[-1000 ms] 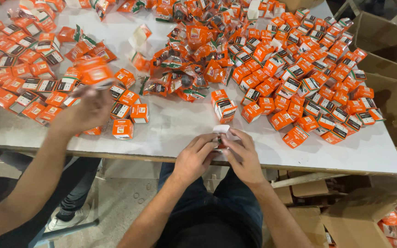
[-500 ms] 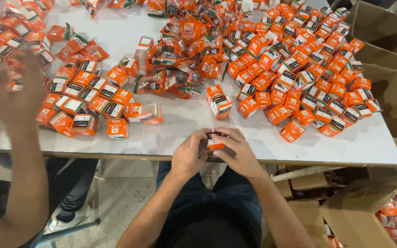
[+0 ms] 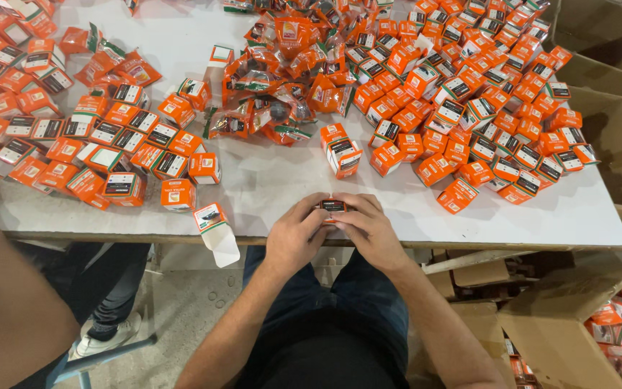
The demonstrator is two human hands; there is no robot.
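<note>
My left hand (image 3: 295,236) and my right hand (image 3: 368,229) meet at the near edge of the white table (image 3: 275,184). Together they hold a small orange box (image 3: 332,207), mostly hidden by my fingers. Just beyond my hands stands a pair of orange boxes (image 3: 341,151). An open box with its white flap hanging over the table edge (image 3: 214,225) lies to the left of my left hand.
Several small orange boxes (image 3: 469,94) cover the right and left (image 3: 73,137) of the table. Orange plastic packets (image 3: 282,86) are heaped in the middle. Brown cartons (image 3: 613,144) stand at the right and below (image 3: 570,324). Another person's arm (image 3: 8,317) is at the left.
The other person's hand has left the table, and an open box with a white flap now lies at the edge. My hands stay together on the small box.
</note>
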